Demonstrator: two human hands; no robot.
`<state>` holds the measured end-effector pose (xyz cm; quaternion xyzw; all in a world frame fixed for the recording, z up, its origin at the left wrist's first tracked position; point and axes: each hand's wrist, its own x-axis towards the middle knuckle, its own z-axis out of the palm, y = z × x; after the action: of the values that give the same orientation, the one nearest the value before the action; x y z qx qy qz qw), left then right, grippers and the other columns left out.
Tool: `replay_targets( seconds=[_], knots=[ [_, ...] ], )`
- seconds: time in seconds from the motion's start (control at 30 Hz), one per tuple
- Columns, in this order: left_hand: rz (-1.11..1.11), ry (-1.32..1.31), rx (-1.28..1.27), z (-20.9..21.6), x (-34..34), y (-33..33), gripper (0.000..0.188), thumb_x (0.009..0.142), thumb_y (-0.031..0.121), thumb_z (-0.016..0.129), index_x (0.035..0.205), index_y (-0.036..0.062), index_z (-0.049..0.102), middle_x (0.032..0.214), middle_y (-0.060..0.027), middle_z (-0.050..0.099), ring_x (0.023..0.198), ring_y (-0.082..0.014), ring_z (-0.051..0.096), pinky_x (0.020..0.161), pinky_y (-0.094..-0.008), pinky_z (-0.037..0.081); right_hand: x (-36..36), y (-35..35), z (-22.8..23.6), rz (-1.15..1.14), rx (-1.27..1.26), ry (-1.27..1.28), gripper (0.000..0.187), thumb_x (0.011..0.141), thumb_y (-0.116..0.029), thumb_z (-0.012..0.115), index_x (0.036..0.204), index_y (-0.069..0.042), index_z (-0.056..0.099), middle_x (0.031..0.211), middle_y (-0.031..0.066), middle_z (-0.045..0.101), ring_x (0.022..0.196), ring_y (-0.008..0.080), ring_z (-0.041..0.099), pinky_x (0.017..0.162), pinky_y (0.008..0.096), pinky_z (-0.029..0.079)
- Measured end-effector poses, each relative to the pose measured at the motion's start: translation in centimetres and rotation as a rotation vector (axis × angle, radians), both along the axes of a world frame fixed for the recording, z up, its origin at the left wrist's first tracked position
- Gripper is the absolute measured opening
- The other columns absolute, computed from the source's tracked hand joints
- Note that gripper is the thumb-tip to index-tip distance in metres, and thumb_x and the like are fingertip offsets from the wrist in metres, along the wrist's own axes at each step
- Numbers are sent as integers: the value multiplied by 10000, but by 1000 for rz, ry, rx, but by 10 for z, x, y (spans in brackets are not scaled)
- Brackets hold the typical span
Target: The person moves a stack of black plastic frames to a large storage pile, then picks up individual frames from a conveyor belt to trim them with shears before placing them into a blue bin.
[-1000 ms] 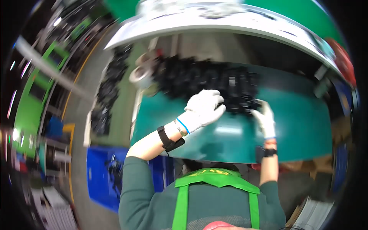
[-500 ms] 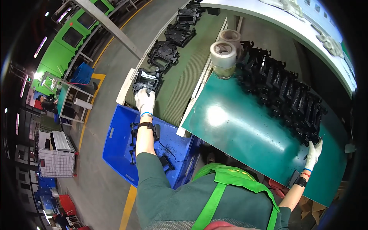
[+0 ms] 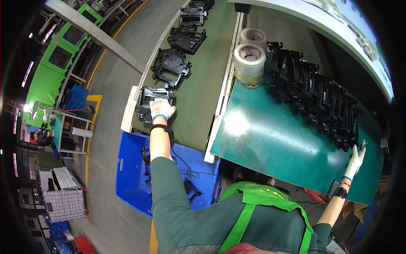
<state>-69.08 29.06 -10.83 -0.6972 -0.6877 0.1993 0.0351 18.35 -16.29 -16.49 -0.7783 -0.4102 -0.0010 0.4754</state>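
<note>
My left hand (image 3: 162, 109), in a white glove, grips the near right part of a black plastic frame (image 3: 146, 98) at the near end of the green conveyor belt (image 3: 194, 93). Its fingertips are partly hidden against the frame. Far to the right, my gloved right hand (image 3: 355, 161) is open beside the near end of a row of black plastic frames (image 3: 315, 93). Those frames stand closely packed on the green tabletop (image 3: 270, 139). The right fingers point upward, with nothing visible in them.
More black frames (image 3: 171, 67) lie along the belt's left side. Below the belt's end sits a blue bin (image 3: 131, 169) with a few black parts. Rolls of clear film (image 3: 249, 61) stand at the tabletop's far left corner. A grey post (image 3: 101, 38) slants beyond the belt.
My left hand has shifted from the frame's near edge onto its near right part, and the frame sits differently. My right hand's fingers have spread and come off the row's end. The view has shifted.
</note>
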Motion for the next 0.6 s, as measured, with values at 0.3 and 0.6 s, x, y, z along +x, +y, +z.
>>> replay_targets(
  seconds=[0.3, 0.6],
  knots=[
    [43, -644, -121, 112, 98, -110, 664, 900, 645, 595, 1144, 45, 743, 1091, -159, 754, 998, -309, 713, 936, -391, 513, -285, 84, 84, 276, 154, 171, 402, 919, -1, 593, 1321, -12, 602, 1265, 83, 655, 1191, 179, 595, 1106, 323, 406],
    [358, -1599, -773, 120, 311, -222, 575, 958, 606, 631, 1176, 80, 710, 1062, -34, 710, 939, -134, 639, 875, -347, 506, -391, 93, 90, 956, 15, 1038, 689, 941, -145, 690, 1543, -13, 382, 1362, 104, 595, 792, 49, 521, 711, 229, 483]
  ],
)
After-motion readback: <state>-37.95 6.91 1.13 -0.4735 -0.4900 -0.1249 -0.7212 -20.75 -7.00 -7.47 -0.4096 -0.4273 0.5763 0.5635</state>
